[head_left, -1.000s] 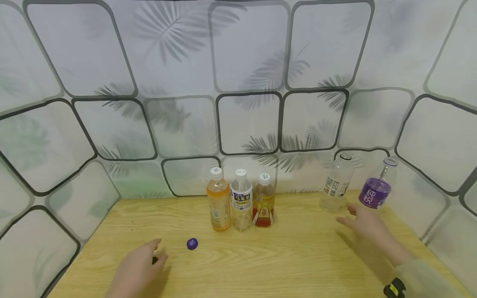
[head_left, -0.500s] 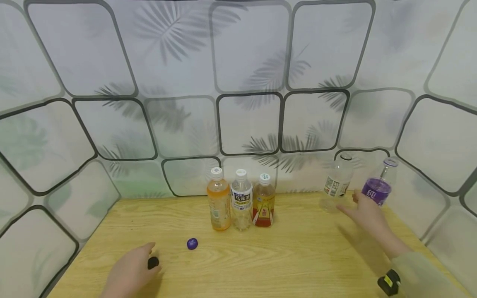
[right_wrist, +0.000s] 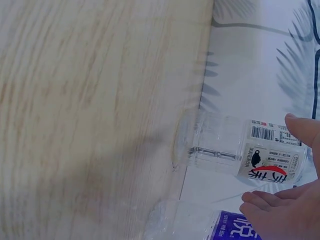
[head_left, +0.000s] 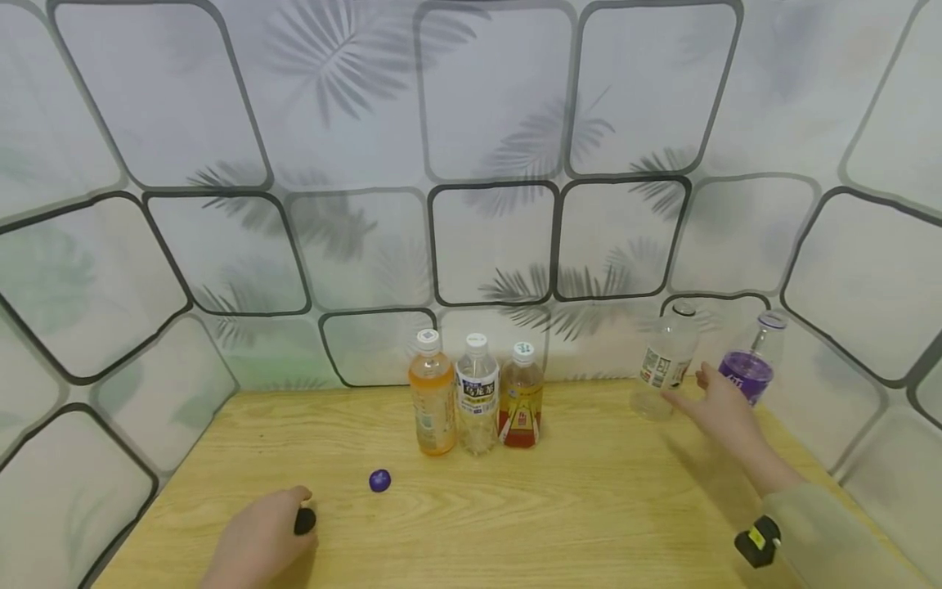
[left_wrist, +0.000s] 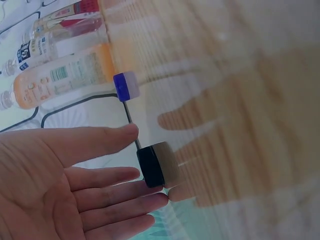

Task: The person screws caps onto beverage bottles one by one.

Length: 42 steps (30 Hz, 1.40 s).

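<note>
My left hand [head_left: 257, 536] is low over the left of the table, beside a small black bottle cap [head_left: 305, 521]. In the left wrist view the cap stands between the thumb and the extended fingers, fingertips right at its edge. A purple cap [head_left: 379, 480] lies farther right. On the right side, my right hand [head_left: 724, 413] reaches up to a capless clear bottle [head_left: 662, 368] with a white label. Its thumb and fingers spread on either side of that bottle, as the right wrist view shows. Just right of it stands a clear bottle with a purple label [head_left: 746, 372], partly hidden by the hand.
Three capped bottles stand in a row near the back middle: an orange one [head_left: 432, 401], a clear one [head_left: 477, 401] and a red-and-yellow labelled one [head_left: 521, 401]. The wooden table [head_left: 515, 523] meets patterned walls [head_left: 493, 245] at the back and sides.
My left hand has drawn slightly back and left, bringing thumb and fingers around the black cap. My right hand has shifted up toward the white-labelled bottle, covering more of the purple label. The bottles stay put.
</note>
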Available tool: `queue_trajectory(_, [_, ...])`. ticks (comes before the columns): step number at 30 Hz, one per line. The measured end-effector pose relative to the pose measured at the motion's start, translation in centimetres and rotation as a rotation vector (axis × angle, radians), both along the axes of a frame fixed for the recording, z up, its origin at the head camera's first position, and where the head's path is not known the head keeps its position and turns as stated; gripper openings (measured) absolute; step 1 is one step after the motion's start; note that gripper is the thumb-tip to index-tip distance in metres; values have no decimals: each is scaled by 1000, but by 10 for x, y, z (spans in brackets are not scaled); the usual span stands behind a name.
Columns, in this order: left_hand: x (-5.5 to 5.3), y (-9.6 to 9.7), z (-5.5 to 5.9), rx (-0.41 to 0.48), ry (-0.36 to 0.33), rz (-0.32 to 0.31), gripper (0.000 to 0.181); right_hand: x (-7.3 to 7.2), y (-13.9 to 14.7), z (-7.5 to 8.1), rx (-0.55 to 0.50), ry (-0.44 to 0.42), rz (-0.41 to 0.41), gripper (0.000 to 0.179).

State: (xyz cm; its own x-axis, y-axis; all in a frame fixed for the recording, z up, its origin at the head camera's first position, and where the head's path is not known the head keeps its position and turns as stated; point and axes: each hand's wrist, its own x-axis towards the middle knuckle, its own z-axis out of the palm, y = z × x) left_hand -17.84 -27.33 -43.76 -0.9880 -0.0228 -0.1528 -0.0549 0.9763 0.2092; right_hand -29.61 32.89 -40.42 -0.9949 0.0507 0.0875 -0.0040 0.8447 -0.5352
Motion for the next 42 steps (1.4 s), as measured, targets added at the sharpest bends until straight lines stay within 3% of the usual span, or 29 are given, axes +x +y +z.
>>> queue_trajectory(12, [-2, -2, -3, -21, 32, -30, 35, -18, -8, 12, -45, 16, -48, 106])
queue_trajectory(20, [-2, -2, -3, -21, 66, -39, 23, -24, -16, 13, -59, 124, -66, 65])
queue_trajectory(27, [0, 3, 1, -71, 82, -48, 19, -29, -15, 16, -110, 120, -62, 82])
queue_trajectory(35, [-1, 6, 1, -105, 116, -82, 24, -35, -15, 17, -161, 123, -108, 86])
queue_trajectory(42, [-3, 8, 0, -118, 115, -77, 27, -42, -16, 20, -219, 35, -187, 103])
